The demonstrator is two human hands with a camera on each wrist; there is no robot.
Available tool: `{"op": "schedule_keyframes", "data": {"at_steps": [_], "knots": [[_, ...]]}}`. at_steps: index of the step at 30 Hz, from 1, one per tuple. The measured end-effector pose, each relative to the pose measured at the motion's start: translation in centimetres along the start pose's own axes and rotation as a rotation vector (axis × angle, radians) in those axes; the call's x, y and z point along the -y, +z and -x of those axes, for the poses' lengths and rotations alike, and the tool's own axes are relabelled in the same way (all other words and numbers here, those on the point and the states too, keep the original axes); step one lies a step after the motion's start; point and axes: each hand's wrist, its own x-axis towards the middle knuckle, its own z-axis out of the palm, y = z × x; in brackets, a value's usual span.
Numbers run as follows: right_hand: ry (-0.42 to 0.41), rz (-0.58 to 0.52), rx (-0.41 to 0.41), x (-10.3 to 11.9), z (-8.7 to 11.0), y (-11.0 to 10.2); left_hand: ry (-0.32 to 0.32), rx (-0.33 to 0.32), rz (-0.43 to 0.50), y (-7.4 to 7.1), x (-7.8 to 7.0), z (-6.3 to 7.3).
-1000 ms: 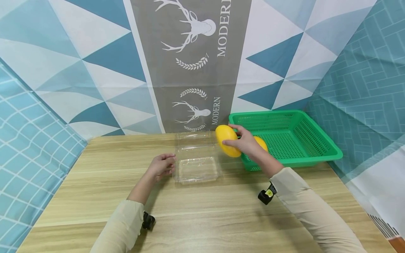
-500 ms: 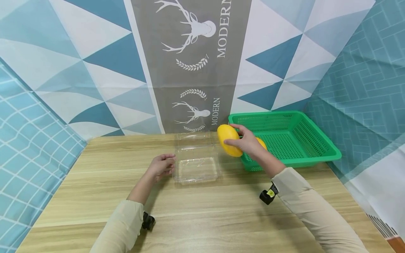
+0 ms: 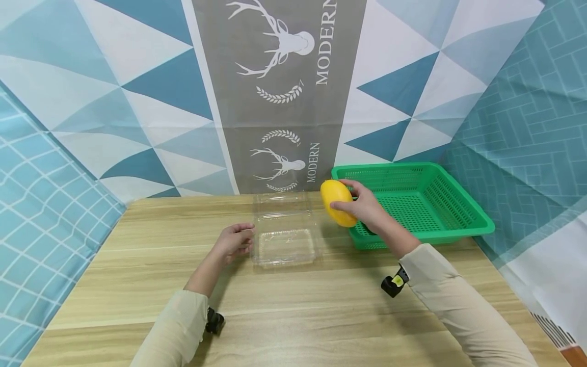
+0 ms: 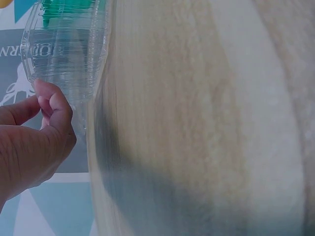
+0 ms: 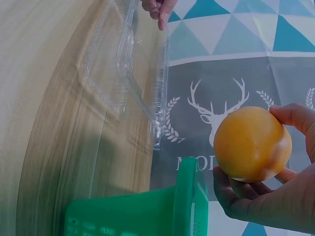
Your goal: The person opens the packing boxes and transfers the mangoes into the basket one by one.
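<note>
In the head view my right hand (image 3: 364,206) holds a smooth yellow oval fruit (image 3: 337,203), mango-like, above the table near the basket's left end. Seen end-on in the right wrist view, the mango (image 5: 252,144) has small dark specks, with thumb and fingers around it. A clear plastic clamshell container (image 3: 286,245) lies with its lid raised toward the back. My left hand (image 3: 236,240) is at the container's left edge. The left wrist view shows its curled finger and thumb (image 4: 22,112) pinching the rim of the clear container (image 4: 66,59).
A green perforated basket (image 3: 483,224) stands at the back right, against the patterned backdrop (image 3: 390,76). The wooden table (image 3: 293,316) stretches in front. A black camera (image 3: 392,285) hangs below the right wrist, and another black camera (image 3: 214,321) is by the left.
My right hand has shifted slightly rightward with the mango. A second yellow fruit, seen behind that hand earlier, no longer shows. The left hand and container have stayed put.
</note>
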Motion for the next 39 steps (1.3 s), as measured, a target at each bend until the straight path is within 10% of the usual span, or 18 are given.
{"op": "schedule_keyframes", "data": {"at_steps": [39], "knots": [[-0.001, 0.045, -0.039, -0.8, 0.5, -2.2, -0.004, -0.002, -0.003, 0.1, -0.2, 0.0]]}}
